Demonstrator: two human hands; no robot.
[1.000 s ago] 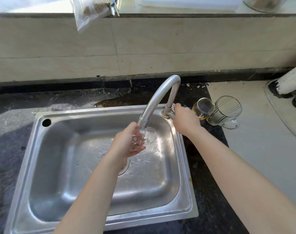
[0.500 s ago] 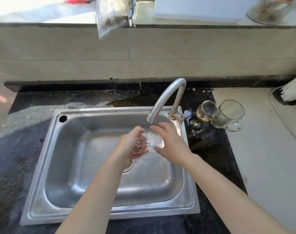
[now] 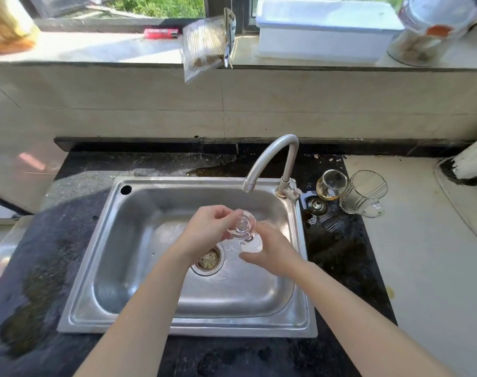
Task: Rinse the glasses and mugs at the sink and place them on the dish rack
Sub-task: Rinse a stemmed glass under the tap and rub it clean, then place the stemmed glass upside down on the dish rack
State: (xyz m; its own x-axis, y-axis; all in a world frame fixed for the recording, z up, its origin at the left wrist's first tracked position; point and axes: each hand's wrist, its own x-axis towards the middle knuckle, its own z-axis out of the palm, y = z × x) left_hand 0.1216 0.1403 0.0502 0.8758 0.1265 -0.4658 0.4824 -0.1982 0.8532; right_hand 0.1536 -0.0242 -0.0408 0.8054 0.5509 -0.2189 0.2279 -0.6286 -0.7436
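- Left grip [image 3: 208, 230] pinched the foot of the stemmed glass [image 3: 242, 227]; right grip [image 3: 272, 250] curled round its bowl.
- Judged light, wet-slick and fragile; best held by the bowl.

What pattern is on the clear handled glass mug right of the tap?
Thin parallel lines band the clear glass mug; head view.

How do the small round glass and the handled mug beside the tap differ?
The small round glass is bulbous and has no visible handle; the mug is bigger, straighter, with a handle. The small round glass holds some amber liquid at its bottom; the mug shows none. The mug bears thin lines around its wall; the small round glass looks plain. Both are clear and upright.
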